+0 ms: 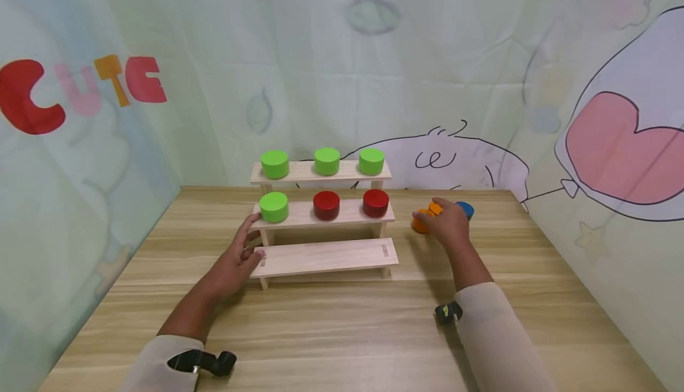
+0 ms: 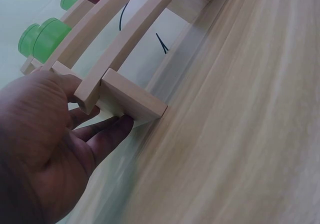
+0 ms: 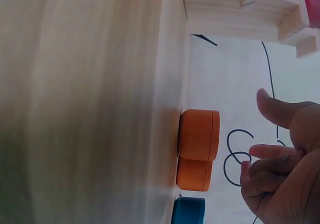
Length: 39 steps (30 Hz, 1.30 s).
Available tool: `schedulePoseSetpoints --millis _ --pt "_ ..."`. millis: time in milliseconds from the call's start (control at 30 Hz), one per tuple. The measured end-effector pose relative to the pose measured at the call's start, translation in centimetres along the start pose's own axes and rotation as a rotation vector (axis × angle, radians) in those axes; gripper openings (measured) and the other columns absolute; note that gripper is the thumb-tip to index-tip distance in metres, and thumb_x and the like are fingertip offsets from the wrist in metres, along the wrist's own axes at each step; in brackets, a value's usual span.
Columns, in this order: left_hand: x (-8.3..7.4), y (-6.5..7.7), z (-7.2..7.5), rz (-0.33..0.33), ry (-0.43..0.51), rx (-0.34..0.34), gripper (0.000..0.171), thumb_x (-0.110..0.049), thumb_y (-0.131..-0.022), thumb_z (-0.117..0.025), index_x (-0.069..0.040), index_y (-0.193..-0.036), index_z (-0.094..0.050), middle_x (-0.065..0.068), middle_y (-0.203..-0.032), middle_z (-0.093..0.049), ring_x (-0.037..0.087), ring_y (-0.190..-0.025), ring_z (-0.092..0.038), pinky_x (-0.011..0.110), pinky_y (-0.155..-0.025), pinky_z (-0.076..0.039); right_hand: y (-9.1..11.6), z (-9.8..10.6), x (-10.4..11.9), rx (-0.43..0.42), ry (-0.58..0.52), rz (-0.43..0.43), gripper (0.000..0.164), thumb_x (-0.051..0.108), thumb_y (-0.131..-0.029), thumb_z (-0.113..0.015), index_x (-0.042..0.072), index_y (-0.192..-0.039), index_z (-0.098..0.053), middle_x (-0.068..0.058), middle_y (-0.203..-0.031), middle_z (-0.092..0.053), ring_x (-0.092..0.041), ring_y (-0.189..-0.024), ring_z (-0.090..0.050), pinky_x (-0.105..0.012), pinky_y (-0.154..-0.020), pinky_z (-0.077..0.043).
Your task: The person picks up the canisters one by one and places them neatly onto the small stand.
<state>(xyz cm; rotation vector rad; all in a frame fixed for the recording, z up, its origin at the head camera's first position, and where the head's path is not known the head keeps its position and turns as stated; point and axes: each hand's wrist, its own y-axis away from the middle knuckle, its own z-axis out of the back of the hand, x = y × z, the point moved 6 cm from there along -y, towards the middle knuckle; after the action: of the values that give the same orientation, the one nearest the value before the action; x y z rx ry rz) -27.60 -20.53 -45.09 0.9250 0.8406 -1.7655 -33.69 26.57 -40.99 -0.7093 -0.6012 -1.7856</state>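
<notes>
A three-tier pale wooden rack (image 1: 327,256) stands on the table. My left hand (image 1: 231,266) grips its left end; the thumb lies on the lowest shelf and fingertips touch the side panel in the left wrist view. To the rack's right, my right hand (image 1: 451,225) is over two short orange cylinders (image 3: 198,135) with a lid-like seam. Its thumb and fingers are apart, and the right wrist view shows a gap between them and the cylinders. A blue cylinder (image 1: 465,209) sits beside the orange ones, partly hidden by that hand in the head view.
Three green cylinders (image 1: 327,161) stand on the top shelf. The middle shelf bears one green cylinder (image 1: 274,207) at left and two red cylinders (image 1: 326,205). Behind the wood-grain table (image 1: 342,326) hangs a printed curtain (image 1: 320,83), also along both sides.
</notes>
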Motion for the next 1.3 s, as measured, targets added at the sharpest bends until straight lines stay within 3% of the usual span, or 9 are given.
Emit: schedulePoseSetpoints --millis 133,433,600,733,867,1067,1300 --pt "-0.1 0.1 0.0 -0.005 -0.002 -0.002 0.081 -0.007 -0.115 -0.05 -0.027 -0.176 0.0 0.037 -0.175 -0.023 0.061 -0.153 -0.043 0.066 -0.115 -0.049 -0.1 -0.2 0.3 0.027 0.116 -0.012 0.081 0.046 -0.1 -0.079 0.008 -0.164 -0.049 -0.023 -0.168 -0.049 -0.045 -0.148 -0.051 -0.057 -0.125 -0.045" --pt "-0.1 0.1 0.0 0.0 0.001 0.003 0.081 -0.008 -0.115 -0.05 -0.028 -0.176 -0.001 0.038 -0.175 -0.023 0.061 -0.153 -0.043 0.069 -0.115 -0.047 -0.3 -0.9 0.4 0.118 0.37 -0.019 0.083 0.054 -0.1 -0.076 0.01 -0.165 -0.048 -0.031 -0.158 -0.053 -0.041 -0.123 -0.058 -0.053 -0.106 -0.053" --pt "-0.2 0.1 0.0 0.006 0.007 0.006 0.082 -0.008 -0.115 -0.05 -0.029 -0.176 0.0 0.038 -0.174 -0.024 0.061 -0.152 -0.044 0.069 -0.115 -0.048 -0.3 -1.3 0.7 0.122 0.426 -0.006 0.077 0.051 -0.101 -0.075 0.009 -0.161 -0.053 -0.029 -0.154 -0.058 -0.039 -0.121 -0.059 -0.052 -0.102 -0.053" --pt "-0.2 0.1 0.0 0.0 0.004 0.004 0.081 -0.007 -0.115 -0.05 -0.027 -0.176 0.0 0.038 -0.174 -0.024 0.061 -0.152 -0.044 0.067 -0.115 -0.048 -0.6 -1.6 0.9 0.115 0.479 0.017 0.064 0.05 -0.1 -0.077 0.006 -0.146 -0.067 -0.023 -0.129 -0.068 -0.035 -0.107 -0.06 -0.046 -0.087 -0.052" --pt "-0.2 0.1 0.0 -0.003 0.0 0.005 0.081 -0.008 -0.115 -0.05 -0.027 -0.176 0.001 0.038 -0.174 -0.024 0.061 -0.152 -0.044 0.066 -0.115 -0.049 -0.8 -1.9 1.1 0.104 0.516 0.04 0.055 0.049 -0.099 -0.078 0.004 -0.131 -0.073 -0.018 -0.11 -0.066 -0.033 -0.097 -0.059 -0.043 -0.078 -0.049" --pt "-0.1 0.1 0.0 0.001 -0.004 0.005 0.081 -0.01 -0.115 -0.05 -0.029 -0.176 0.001 0.038 -0.175 -0.023 0.061 -0.153 -0.043 0.069 -0.115 -0.048 -1.0 -2.1 1.3 0.091 0.544 0.07 0.053 0.045 -0.1 -0.079 0.005 -0.134 -0.075 -0.017 -0.108 -0.068 -0.033 -0.095 -0.061 -0.042 -0.075 -0.05" --pt "-0.1 0.1 0.0 0.013 -0.007 0.003 0.081 -0.01 -0.116 -0.05 -0.029 -0.176 0.001 0.038 -0.175 -0.023 0.061 -0.153 -0.043 0.069 -0.115 -0.048 -1.3 -2.3 1.3 0.102 0.525 0.031 0.046 0.041 -0.1 -0.08 0.002 -0.124 -0.079 -0.016 -0.106 -0.07 -0.031 -0.091 -0.062 -0.038 -0.073 -0.049"
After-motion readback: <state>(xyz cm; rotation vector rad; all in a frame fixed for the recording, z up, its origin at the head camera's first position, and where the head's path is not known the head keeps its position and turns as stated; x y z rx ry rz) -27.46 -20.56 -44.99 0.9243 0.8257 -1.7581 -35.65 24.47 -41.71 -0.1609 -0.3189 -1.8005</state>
